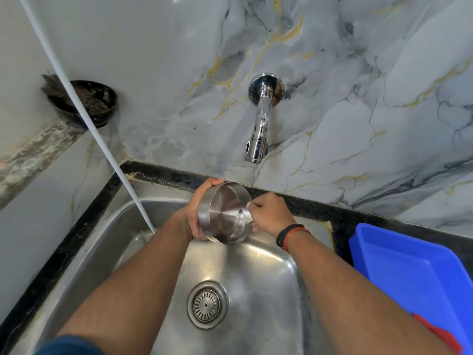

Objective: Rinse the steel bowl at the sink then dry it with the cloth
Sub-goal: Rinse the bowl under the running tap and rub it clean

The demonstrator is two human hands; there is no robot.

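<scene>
The steel bowl (226,213) is tipped on its side above the back of the steel sink (268,290), its open mouth facing me. My left hand (197,211) grips its outer wall from the left. My right hand (268,213) pinches the rim on the right side. The chrome tap (261,119) juts from the marble wall above the bowl; I see no water running from it. A red thing (437,331), perhaps the cloth, shows at the lower right corner of the blue tray.
A blue plastic tray (414,267) sits on the counter to the right of the sink. A white hose (102,147) runs down from the upper left into the sink. A dark bowl (89,101) stands on a ledge at left. The drain (207,304) lies mid-basin.
</scene>
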